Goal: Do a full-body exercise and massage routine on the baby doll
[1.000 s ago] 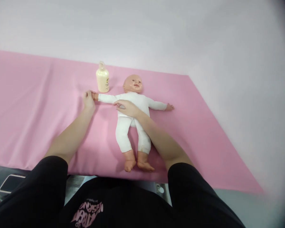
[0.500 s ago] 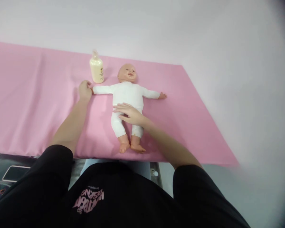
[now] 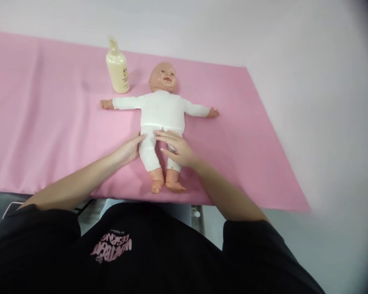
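Four items, catalogued by size, each placed against the doll:
pink cloth (image 3: 49,134), spread flat beneath the doll and reaching well past it on every side;
doll (image 3: 161,112), in a white suit, on its back with arms out and feet toward the person; fully clothed, nothing on it undone so far;
lotion bottle (image 3: 117,68), upright, beside the doll's head and just beyond its outstretched arm, cap on and untouched;
left hand (image 3: 127,150), fingers loosely spread, tips against the doll's hip; right hand (image 3: 176,148), fingers spread, laid flat on the doll's thigh; neither pinches anything

Change from a second ago: the left hand has left the doll's wrist for its hip, and the right hand has slid from chest to thigh
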A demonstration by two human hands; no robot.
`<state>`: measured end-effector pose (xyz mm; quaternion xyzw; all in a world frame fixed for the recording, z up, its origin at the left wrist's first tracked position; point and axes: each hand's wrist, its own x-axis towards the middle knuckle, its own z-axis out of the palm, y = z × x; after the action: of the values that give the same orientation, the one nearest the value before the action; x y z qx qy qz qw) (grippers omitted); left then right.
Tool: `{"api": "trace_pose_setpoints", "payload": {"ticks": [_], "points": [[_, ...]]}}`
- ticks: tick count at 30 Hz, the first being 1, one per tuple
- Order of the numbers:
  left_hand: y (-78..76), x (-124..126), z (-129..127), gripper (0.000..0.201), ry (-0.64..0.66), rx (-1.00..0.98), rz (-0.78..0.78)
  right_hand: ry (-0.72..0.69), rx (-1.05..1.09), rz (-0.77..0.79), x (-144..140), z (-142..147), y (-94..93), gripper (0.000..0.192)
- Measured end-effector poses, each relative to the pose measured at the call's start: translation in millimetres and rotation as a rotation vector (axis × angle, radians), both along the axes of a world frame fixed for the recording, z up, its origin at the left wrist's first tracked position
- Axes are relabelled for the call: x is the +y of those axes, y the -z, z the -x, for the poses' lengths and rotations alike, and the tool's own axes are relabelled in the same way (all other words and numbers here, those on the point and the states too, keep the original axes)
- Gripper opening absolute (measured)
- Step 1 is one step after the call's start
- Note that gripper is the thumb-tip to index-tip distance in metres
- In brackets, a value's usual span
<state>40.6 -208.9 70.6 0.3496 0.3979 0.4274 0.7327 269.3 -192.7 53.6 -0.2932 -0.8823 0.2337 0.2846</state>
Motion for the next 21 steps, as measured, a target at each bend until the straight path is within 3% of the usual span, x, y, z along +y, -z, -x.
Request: {"api": "trace_pose_setpoints", "payload": {"ticks": [4, 7, 11, 14, 18, 21], "points": [[-11.4, -11, 8, 0.042, 0.131, -0.108, 0.253, -0.027, -0.052, -0.055, -3, -7, -2.0, 0.053], [-11.0, -20, 12, 0.046, 0.264, -0.202, 0.279, -0.092, -0.031, -0.13, -7, -11, -1.7, 0.062], [-13.2, -34, 15, 0.07, 0.449, -0.256, 0.266, -0.186, 0.006, -0.224, -20, -11, -3.7, 0.076], [-16.9, -41, 15, 0.073, 0.486, -0.21, 0.25, -0.219, -0.027, -0.294, -36, -7, -7.3, 0.077], [-21.5, -43, 15, 0.058, 0.471, -0.192, 0.215, -0.302, -0.043, -0.413, -55, -2, -9.6, 0.066], [-20.6, -45, 12, 0.056, 0.487, -0.198, 0.217, -0.259, -0.026, -0.485, -63, 2, -8.8, 0.054]]}}
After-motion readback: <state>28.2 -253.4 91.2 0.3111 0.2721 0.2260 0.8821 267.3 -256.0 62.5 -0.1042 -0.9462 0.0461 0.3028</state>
